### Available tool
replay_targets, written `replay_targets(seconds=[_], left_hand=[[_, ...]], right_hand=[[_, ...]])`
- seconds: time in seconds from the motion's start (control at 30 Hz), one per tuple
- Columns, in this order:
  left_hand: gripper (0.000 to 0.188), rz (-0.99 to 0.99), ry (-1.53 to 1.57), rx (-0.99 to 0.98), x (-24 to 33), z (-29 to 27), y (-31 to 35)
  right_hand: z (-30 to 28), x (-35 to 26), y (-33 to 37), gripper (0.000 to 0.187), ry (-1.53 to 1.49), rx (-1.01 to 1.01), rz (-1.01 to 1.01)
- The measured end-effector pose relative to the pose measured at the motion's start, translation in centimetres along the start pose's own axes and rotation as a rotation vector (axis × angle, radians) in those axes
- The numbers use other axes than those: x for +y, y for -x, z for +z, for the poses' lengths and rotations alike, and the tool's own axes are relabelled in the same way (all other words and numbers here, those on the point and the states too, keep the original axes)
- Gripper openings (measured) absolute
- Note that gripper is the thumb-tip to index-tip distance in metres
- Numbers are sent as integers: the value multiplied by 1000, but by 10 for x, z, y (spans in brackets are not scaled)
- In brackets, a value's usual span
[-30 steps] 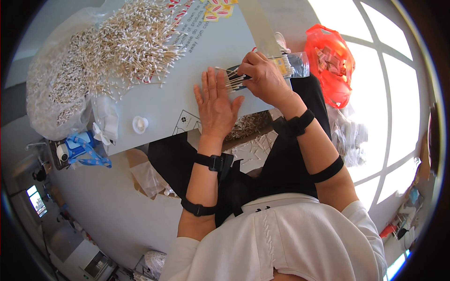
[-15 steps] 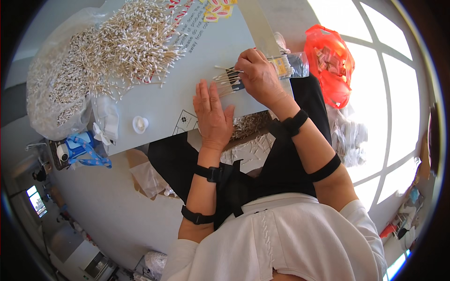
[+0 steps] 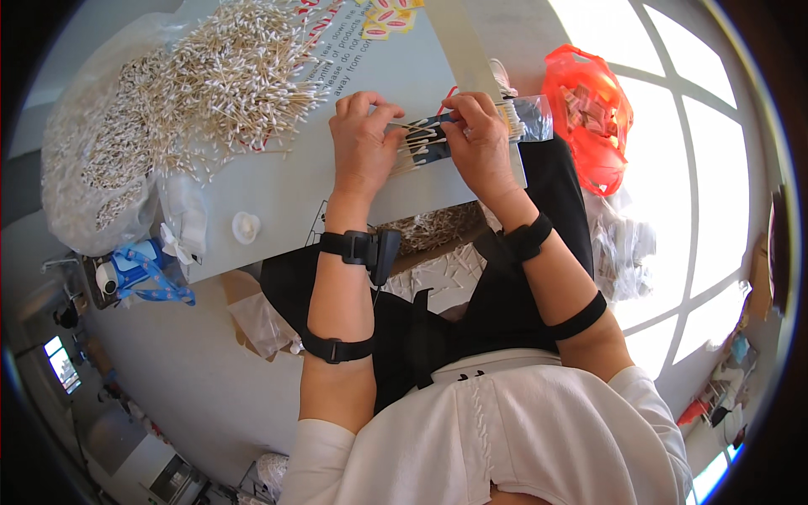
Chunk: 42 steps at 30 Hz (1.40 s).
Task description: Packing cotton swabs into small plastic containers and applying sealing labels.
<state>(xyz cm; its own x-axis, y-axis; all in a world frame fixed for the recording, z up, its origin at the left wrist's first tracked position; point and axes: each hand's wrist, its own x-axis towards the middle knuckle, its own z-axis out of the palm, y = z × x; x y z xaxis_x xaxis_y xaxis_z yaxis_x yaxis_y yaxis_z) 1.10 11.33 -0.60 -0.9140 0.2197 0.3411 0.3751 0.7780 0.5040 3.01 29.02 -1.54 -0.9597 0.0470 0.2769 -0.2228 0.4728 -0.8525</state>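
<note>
A small group of cotton swabs (image 3: 416, 145) with pale sticks and white tips lies over a dark strip (image 3: 434, 151) near the table's front right edge. At their left end my left hand (image 3: 360, 143) is curled, with thumb and forefinger closed around swab tips. My right hand (image 3: 481, 143) pinches at their right end, its fingertips partly hiding what they grip. Just beyond the right fingers shows a thin red strip (image 3: 449, 98). Beside that hand, a clear plastic bag (image 3: 534, 118) reaches past the table edge, with more white-tipped swabs (image 3: 510, 119) at its mouth.
A large heap of cotton swabs (image 3: 244, 76) spills from a clear bag (image 3: 63, 181) at the left. Yellow-and-red labels (image 3: 390, 18) lie at the back. A white round cap (image 3: 246, 227) sits near the front edge. A red bag (image 3: 587, 118) stands right of the table.
My left hand has risen from lying flat on the table and curled in at the swabs' left ends. My right hand has shifted slightly right and turned. The red strip has come into sight.
</note>
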Motion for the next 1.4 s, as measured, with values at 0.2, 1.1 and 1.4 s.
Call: replay_targets(seconds=[0.2,1.1,1.4], left_hand=[[19,6,-66,-68,3,8,2],[23,-26,-10,-15,-9,0,23],[18,28,0,-73,-12,-8,11]], right_hand=[[-3,2,3,22,100,-104,-3],[2,1,13,8,375,-150,-309],[0,0,10,7,338,-217,-223]])
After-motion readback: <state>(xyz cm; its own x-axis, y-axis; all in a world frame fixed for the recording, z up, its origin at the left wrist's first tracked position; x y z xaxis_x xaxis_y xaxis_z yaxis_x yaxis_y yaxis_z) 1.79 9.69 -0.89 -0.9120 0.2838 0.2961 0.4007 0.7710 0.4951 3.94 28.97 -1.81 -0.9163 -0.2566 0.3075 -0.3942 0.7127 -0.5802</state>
